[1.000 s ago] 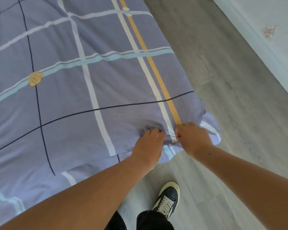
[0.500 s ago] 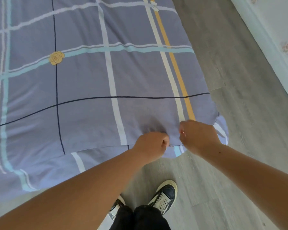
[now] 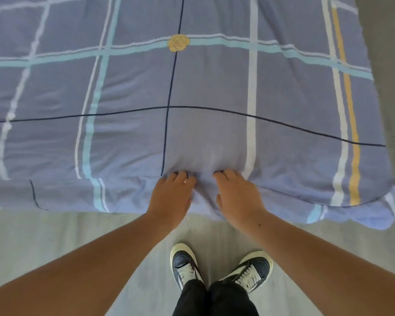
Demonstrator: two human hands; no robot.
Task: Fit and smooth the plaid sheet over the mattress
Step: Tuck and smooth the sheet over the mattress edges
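The plaid sheet (image 3: pixel 210 87) is lavender-blue with white, teal, navy and orange stripes and a yellow rose print; it covers the whole mattress and drapes over its near edge. My left hand (image 3: pixel 172 197) and my right hand (image 3: pixel 236 197) sit side by side at that near edge, a small gap apart. Their fingers curl into the sheet at the top corner of the edge, and the cloth bunches in small folds between and around them. The mattress itself is hidden under the sheet.
Grey wood-look floor (image 3: pixel 55 236) runs along the near side and up the right side of the bed. My two dark sneakers (image 3: pixel 219 267) stand just below the bed edge. The sheet's right corner (image 3: pixel 374 208) hangs loose and rounded.
Both hands have shifted left along the near edge, away from the right corner and the orange stripe. The view has swung square to the bed and my second foot has come into view.
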